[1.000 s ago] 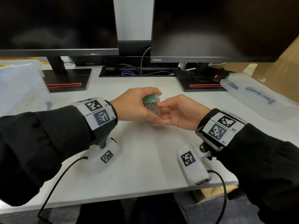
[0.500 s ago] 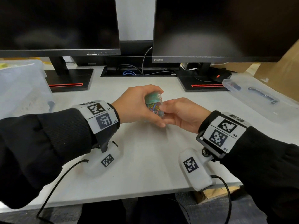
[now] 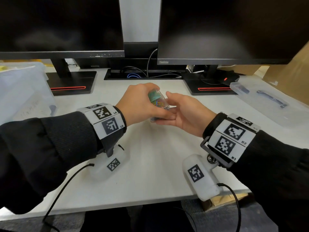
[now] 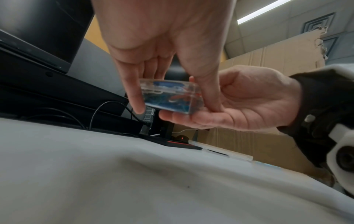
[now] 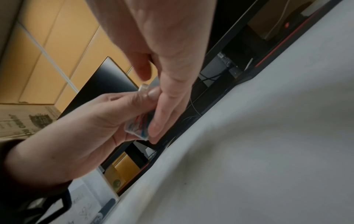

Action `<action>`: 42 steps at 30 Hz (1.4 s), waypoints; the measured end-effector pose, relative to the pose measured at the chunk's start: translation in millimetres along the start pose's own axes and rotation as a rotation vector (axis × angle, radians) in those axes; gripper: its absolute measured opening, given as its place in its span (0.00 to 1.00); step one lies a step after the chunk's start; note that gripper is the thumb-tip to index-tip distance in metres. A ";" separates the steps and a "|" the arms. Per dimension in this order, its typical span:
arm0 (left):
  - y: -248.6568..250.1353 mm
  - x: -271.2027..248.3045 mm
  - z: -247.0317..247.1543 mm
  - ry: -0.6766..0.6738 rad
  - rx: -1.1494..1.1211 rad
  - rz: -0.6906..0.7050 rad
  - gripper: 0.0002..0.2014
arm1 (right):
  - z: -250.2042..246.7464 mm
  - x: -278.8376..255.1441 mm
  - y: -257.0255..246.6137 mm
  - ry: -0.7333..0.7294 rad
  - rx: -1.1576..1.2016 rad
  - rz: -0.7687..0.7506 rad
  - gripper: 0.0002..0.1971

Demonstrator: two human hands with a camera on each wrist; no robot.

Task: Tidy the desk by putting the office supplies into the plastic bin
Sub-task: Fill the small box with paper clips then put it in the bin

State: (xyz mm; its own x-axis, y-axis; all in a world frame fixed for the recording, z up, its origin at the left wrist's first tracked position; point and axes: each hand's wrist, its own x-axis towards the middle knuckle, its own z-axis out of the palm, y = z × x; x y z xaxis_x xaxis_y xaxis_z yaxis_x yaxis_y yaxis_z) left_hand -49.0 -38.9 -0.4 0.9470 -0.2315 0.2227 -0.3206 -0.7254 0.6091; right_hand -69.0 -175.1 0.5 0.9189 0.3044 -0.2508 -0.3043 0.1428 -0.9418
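Note:
A small clear box of coloured paper clips with a green label hangs above the middle of the white desk. My left hand pinches it from above, index finger on one end and thumb on the other. My right hand lies palm up under the box, its straight fingers touching the bottom and its thumb lifted clear. In the right wrist view the box shows between both hands. The translucent plastic bin stands at the desk's left edge.
Two dark monitors on black stands line the back, with cables in a tray between them. A clear bin lid with blue handles lies at the right, beside brown cardboard. A black mouse sits near the right stand.
My right thumb has come off the box and the right hand has flattened beneath it. The left hand keeps its pinch, and the box has tipped slightly.

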 end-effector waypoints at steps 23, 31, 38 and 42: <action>-7.5 -1.2 -5.8 -0.249 -0.077 0.124 0.38 | -12.4 11.2 1.7 -0.029 -0.001 0.066 0.18; -9.8 -1.0 -7.3 -0.228 -0.154 0.143 0.38 | -12.3 12.5 2.6 -0.085 0.048 0.087 0.17; -7.8 2.2 -6.1 -0.205 -0.105 0.152 0.37 | -10.7 16.1 6.4 -0.010 0.125 0.070 0.25; -8.6 4.4 -7.5 -0.269 -0.080 0.112 0.40 | -8.2 12.5 1.8 -0.064 0.044 0.086 0.18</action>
State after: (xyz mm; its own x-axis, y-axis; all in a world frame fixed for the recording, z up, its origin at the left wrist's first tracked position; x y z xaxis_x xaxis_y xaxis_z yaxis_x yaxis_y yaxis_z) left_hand -42.3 -28.8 1.0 0.8736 -0.4785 0.0892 -0.4141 -0.6344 0.6527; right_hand -56.0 -178.8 -6.2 0.8717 0.3762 -0.3141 -0.3932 0.1543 -0.9064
